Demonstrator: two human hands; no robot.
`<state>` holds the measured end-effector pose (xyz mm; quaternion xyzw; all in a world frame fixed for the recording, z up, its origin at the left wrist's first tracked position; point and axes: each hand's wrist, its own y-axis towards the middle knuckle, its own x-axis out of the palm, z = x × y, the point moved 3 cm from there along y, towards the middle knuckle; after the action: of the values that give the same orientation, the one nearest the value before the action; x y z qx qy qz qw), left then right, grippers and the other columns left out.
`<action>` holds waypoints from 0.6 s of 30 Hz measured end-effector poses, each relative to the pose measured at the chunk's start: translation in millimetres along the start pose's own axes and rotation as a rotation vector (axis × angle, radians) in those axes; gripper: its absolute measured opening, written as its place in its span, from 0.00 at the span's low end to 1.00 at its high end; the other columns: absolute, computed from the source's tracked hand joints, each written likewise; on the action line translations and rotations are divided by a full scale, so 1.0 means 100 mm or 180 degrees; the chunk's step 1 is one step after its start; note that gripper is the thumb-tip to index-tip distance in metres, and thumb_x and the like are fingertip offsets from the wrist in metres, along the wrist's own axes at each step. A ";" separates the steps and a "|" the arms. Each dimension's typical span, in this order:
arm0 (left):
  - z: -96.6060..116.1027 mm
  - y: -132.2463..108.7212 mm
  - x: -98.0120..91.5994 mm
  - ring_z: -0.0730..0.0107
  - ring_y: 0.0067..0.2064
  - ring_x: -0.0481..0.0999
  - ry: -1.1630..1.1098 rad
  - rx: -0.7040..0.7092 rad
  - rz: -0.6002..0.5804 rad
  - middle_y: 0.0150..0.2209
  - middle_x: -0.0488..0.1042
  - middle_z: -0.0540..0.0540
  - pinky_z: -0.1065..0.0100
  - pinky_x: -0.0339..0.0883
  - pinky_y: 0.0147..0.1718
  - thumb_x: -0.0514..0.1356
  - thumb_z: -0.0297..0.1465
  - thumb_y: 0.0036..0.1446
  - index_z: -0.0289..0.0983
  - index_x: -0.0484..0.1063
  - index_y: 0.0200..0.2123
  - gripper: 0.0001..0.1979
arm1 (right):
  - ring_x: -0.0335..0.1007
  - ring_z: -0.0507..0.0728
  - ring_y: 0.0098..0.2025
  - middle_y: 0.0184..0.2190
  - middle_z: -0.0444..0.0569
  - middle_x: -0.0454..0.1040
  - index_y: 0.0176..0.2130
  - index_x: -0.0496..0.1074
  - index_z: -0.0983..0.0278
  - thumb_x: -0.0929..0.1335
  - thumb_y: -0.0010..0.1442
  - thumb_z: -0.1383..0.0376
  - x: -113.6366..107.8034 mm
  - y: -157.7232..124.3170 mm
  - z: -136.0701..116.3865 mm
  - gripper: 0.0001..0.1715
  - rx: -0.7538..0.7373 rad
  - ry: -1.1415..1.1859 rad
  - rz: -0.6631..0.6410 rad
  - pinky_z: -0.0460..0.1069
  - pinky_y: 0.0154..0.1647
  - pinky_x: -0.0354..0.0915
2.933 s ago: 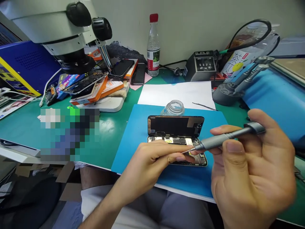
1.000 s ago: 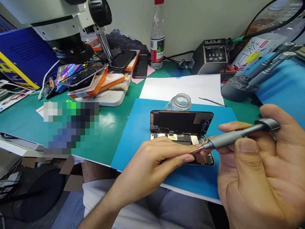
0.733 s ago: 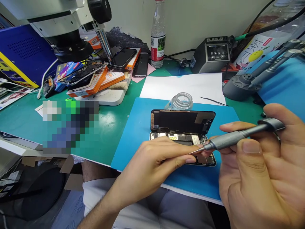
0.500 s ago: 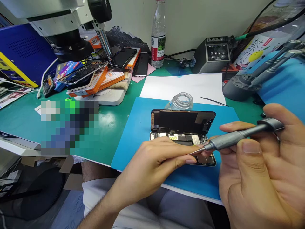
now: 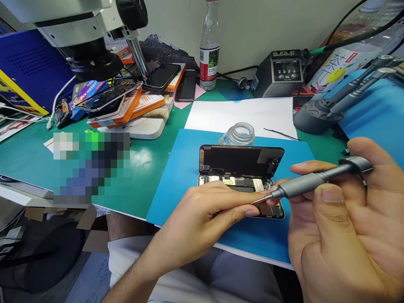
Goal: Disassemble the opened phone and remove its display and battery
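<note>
A grey precision screwdriver lies across the fingers of my right hand, its thin tip pointing left and down. My left hand is pinched, thumb and forefinger meeting around the screwdriver tip. Any tiny part at the tip is too small to make out. Beneath and behind my left fingers is an opened phone, its inner parts exposed. The phone's screen stands tilted up along the far side, back facing me. My left hand covers much of the phone body.
A blue mat lies under the phone. Behind the screen stands a clear jar, near a white sheet. A microscope overhangs stacked phones and boxes at left. A grey screwdriver stand and a bottle stand further back.
The view has shifted very slightly. Both hands, the screwdriver and the opened phone keep nearly the same positions.
</note>
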<state>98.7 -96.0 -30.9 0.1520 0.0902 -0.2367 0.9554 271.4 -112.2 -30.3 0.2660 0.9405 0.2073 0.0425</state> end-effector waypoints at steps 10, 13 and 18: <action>-0.01 0.00 -0.01 0.71 0.54 0.83 -0.0014 -0.0066 -0.0055 0.55 0.84 0.51 0.74 0.68 0.54 0.61 0.28 0.73 0.36 0.81 0.57 0.14 | 0.77 0.66 0.55 0.49 0.56 0.77 0.68 0.70 0.52 0.71 0.65 0.66 0.00 -0.01 0.01 0.33 0.0020 -0.0029 -0.0001 0.60 0.41 0.80; -0.01 0.00 -0.01 0.71 0.54 0.83 -0.0062 -0.0039 -0.0057 0.56 0.84 0.50 0.74 0.68 0.54 0.61 0.28 0.73 0.36 0.81 0.58 0.14 | 0.76 0.66 0.56 0.50 0.56 0.77 0.67 0.71 0.52 0.71 0.65 0.65 -0.01 -0.01 0.01 0.33 0.0053 -0.0050 0.0011 0.59 0.41 0.80; -0.01 -0.01 0.00 0.73 0.54 0.83 -0.0120 -0.0009 -0.0049 0.56 0.84 0.50 0.77 0.68 0.55 0.61 0.29 0.73 0.35 0.81 0.58 0.14 | 0.76 0.66 0.56 0.49 0.55 0.77 0.67 0.72 0.51 0.72 0.65 0.64 -0.01 0.01 0.03 0.33 0.0055 -0.0087 0.0024 0.58 0.39 0.78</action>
<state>98.0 -96.1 -31.9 0.1455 0.0737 -0.2468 0.9552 273.1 -110.7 -32.5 0.2727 0.9405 0.1956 0.0523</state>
